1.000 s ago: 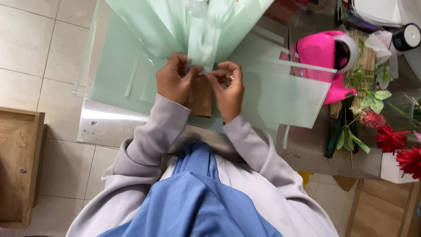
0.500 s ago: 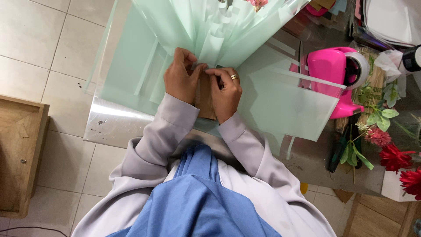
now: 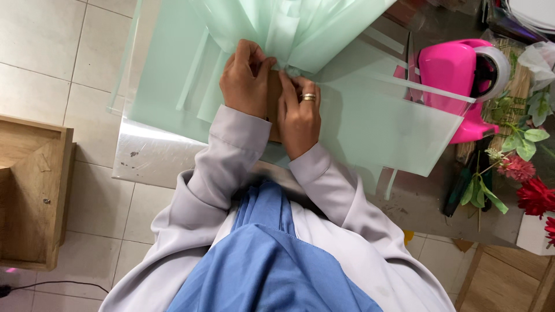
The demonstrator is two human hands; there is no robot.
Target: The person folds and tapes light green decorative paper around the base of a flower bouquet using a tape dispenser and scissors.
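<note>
Head view, looking straight down: both hands meet at the gathered neck of a pale green wrap (image 3: 300,34), sheets of translucent paper that fan out and up from the pinch point toward the top edge of the frame. The wrap's long axis runs away from the person, narrow end nearest the body, wide end far. What is inside the wrap cannot be told; the sheets hide it.

The left hand (image 3: 245,78) is closed on the neck from the left, fingers curled over the paper. The right hand (image 3: 298,118), a ring on one finger, presses in from the right, fingertips on the same gather; the two hands touch. Between and beneath them shows a brown strip (image 3: 274,110), its long side lying toward the person, partly covered by both hands.

More green sheets (image 3: 381,127) lie flat under the hands on the table (image 3: 150,156), spreading right.

Just beyond the sheets' right edge stands a pink tape dispenser (image 3: 451,75) holding a roll of tape (image 3: 491,63). Near it, at the table's right side, lie red flowers (image 3: 535,196) and leafy stems (image 3: 480,190). A white pot (image 3: 535,234) at the far right edge holds more red blooms.

On the tiled floor at left sits a wooden crate (image 3: 29,190), well apart from the table.
</note>
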